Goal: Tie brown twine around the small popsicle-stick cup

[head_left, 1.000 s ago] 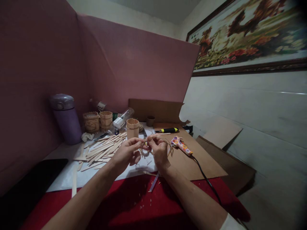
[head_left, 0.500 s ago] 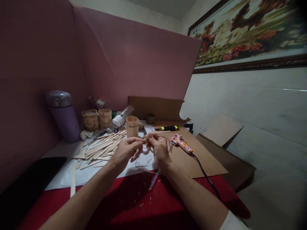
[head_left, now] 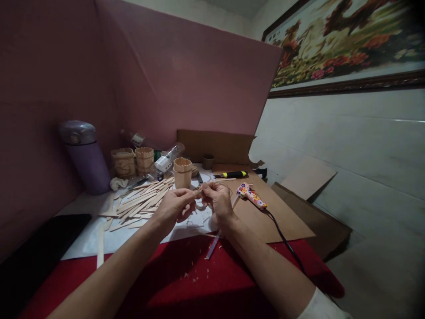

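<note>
My left hand and my right hand meet over the white paper, each pinched with thumb against fingers. Between their fingertips is a thin brown twine, part of which loops out behind my right hand. The piece right at the fingertips is small and partly hidden. Just beyond the hands stands a cup made of wooden sticks, upright. A pile of flat craft sticks lies to the left of my left hand. Right of my right hand rests a colourful spotted glue gun with a black cord.
A utility knife lies on brown cardboard. A purple bottle, two wooden cups and a clear plastic bottle stand or lie at the back left. A glue stick crosses the red cloth's edge.
My hands stay together, with only small finger movements at the twine. The loop of twine by my right hand looks smaller. The view has shifted slightly.
</note>
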Motion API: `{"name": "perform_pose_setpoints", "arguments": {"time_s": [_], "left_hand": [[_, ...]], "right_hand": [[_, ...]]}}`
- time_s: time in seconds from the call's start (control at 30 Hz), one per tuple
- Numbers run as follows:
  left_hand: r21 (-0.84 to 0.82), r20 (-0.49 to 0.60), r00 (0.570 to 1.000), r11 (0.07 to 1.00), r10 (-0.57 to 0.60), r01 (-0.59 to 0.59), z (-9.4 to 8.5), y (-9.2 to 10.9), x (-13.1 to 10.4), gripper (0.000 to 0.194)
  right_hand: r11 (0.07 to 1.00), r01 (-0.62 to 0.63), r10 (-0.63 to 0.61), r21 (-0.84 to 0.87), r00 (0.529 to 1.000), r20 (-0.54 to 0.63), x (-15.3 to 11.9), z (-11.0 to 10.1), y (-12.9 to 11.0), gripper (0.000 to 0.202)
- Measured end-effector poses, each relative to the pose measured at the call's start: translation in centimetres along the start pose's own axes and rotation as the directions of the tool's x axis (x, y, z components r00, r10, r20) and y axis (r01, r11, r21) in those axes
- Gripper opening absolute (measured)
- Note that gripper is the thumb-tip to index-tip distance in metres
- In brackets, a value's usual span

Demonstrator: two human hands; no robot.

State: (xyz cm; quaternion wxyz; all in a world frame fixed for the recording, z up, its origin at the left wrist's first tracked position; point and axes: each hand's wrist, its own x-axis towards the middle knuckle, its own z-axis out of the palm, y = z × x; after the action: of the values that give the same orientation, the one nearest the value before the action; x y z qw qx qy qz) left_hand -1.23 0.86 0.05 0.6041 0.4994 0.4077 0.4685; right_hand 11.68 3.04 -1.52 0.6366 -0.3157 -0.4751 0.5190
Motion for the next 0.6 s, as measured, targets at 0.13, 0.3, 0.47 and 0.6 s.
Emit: {"name": "perform_pose_setpoints", "arguments": {"time_s": [0.13,0.3,0.47,0.6], "left_hand": [[0.003,-0.042,0.999,1.0,-0.004,0.004,0.03,0.1,0.07,0.017],[-0.013,-0.03,0.999,1.0,-0.013,0.013,0.08,0.28,0.04,0.013],[-0.066,0.004,0.999,0.997,-0.047,0.047,-0.3,0.17,0.06,0.014],[-0.019,0.107,0.991,0.996,-0.08,0.083,-0.65,0.19,0.12,0.024]], "right_hand": [[1.0,0.009,-0.008,-0.018,1.0,0.019,-0.05,0.07,0.19,0.03],[1.0,-0.01,0.01,-0.006,1.0,0.009,-0.17,0.14,0.07,0.03],[0.999,-0.012,0.01,-0.041,1.0,-0.029,0.06,-0.12,-0.23,0.03],[1.0,0.014,-0.017,-0.022,0.992,-0.123,0.63,-0.71,-0.65,0.03]]}}
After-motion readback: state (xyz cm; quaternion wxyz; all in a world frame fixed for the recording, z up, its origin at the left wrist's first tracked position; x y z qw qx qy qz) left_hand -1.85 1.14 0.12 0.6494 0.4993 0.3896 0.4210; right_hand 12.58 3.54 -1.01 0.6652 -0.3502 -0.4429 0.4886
